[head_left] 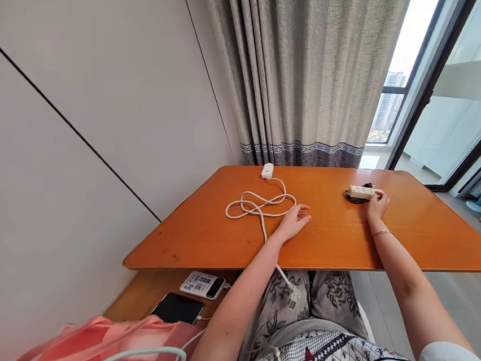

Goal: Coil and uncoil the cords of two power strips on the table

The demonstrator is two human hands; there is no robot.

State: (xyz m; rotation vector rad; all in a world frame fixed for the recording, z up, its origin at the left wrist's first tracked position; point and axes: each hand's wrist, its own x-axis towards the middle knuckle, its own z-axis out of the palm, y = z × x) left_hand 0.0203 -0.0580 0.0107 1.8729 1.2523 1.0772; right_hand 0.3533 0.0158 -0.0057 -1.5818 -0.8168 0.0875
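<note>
My left hand (294, 221) lies flat on the orange wooden table (431, 233), fingers stretched out, holding nothing. It rests just right of a coiled white cable (259, 205) that runs from a small white adapter (267, 170) at the far edge down to a white plug (293, 295) hanging over my lap. My right hand (377, 205) reaches to the far side and touches the end of a cream power strip (361, 191), fingers curled against it. The strip lies on a black coiled cord (355, 199).
A lower wooden shelf (140, 295) at the left carries a white power bank (202, 285) and a black phone (177, 308), both with white cables. Pink cloth (114, 344) lies near me. Grey curtain (311, 68) and a wall stand behind the table.
</note>
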